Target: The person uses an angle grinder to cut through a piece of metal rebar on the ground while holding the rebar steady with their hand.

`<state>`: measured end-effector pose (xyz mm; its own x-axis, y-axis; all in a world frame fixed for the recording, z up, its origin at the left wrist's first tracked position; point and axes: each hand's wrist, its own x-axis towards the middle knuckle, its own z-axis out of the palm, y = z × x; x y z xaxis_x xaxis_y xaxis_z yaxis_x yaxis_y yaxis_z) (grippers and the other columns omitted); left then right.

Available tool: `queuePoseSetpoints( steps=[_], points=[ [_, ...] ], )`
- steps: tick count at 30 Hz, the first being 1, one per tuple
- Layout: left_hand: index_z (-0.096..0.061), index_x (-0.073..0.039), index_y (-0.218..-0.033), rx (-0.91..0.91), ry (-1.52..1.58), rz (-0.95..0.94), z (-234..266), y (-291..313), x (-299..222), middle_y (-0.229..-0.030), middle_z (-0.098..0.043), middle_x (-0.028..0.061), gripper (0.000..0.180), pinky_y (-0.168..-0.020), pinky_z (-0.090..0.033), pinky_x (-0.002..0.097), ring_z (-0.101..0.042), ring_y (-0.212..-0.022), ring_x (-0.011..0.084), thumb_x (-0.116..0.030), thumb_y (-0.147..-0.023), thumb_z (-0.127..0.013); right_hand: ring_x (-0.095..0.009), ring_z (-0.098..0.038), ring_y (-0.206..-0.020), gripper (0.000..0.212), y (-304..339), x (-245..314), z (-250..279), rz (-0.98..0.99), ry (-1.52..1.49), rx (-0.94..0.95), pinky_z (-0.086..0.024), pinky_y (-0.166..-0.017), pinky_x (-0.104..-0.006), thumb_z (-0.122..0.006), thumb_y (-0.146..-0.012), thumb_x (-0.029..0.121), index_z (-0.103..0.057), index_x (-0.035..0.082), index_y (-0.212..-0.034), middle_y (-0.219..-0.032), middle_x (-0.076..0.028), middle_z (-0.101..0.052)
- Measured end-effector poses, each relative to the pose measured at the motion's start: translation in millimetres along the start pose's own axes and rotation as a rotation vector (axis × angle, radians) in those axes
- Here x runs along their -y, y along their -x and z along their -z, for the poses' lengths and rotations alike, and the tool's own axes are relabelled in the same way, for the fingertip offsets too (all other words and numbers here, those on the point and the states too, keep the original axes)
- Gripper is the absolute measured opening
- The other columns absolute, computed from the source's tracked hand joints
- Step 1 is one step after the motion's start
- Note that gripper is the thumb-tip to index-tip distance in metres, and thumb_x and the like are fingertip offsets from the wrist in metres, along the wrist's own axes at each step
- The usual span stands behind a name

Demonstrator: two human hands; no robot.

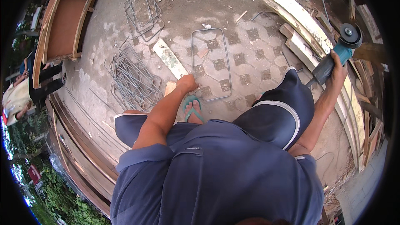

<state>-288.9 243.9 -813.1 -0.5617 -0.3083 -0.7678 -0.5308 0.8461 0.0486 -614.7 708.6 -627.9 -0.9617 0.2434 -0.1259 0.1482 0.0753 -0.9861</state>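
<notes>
My left hand (187,83) is closed at the near left corner of a rectangular steel rod stirrup (228,64), which lies on the ground in front of me. Out to the right, my right hand (338,70) grips the body of a teal and dark angle grinder (345,51), whose round disc (350,34) points away from me. A short, stained pale board (170,58) lies just beyond my left hand. Close by is my left foot in a green flip-flop (192,107).
Left of the board sits a tangled pile of bent steel stirrups (135,77), with several more stirrups (143,12) farther off. Curved wooden forms (300,16) and scrap timber line the right. A large curved wooden frame (62,27) stands at far left, near another person (18,93).
</notes>
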Motion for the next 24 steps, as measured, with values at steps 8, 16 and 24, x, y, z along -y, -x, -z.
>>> queuePoseSetpoints(
  steps=[8, 16, 24],
  points=[
    [-0.075, 0.004, -0.093, 0.26, 0.664, 0.032, -0.4, 3.2, 10.2, -0.087, -0.076, 0.0168, 0.033, -0.077, -0.062, 0.0385, -0.075, -0.087, 0.0287, -0.028, -0.086, -0.071, -0.023, -0.07, -0.069, 0.036, -7.6, -11.4, -2.3, -0.084, 0.001, 0.046, -0.058, -0.062, -0.0337, -0.082, -0.084, 0.016, -0.066, -0.007, -0.106, -0.086, -0.014, -0.07],
    [-0.07, 0.0, -0.1, 0.233, 1.144, -0.186, 75.1, 55.6, -50.5, -0.087, -0.073, 0.0148, 0.025, -0.06, -0.061, 0.0318, -0.069, -0.062, 0.0191, -0.024, -0.094, -0.068, -0.019, -0.067, -0.065, 0.038, 9.6, -3.1, -0.2, -0.048, 0.011, 0.017, -0.054, -0.059, -0.0308, -0.082, -0.081, 0.016, -0.066, -0.007, -0.106, -0.084, -0.011, -0.069],
    [-0.059, -0.004, -0.102, 0.209, 1.774, -0.188, 154.4, 87.8, -152.4, -0.09, -0.073, 0.0155, 0.02, -0.056, -0.058, 0.0239, -0.071, -0.068, 0.0171, -0.023, -0.101, -0.068, -0.017, -0.066, -0.065, 0.037, 5.4, -10.2, 14.0, -0.041, 0.005, 0.0, -0.053, -0.059, -0.0303, -0.081, -0.083, 0.019, -0.066, -0.005, -0.108, -0.084, -0.01, -0.069]
  ],
)
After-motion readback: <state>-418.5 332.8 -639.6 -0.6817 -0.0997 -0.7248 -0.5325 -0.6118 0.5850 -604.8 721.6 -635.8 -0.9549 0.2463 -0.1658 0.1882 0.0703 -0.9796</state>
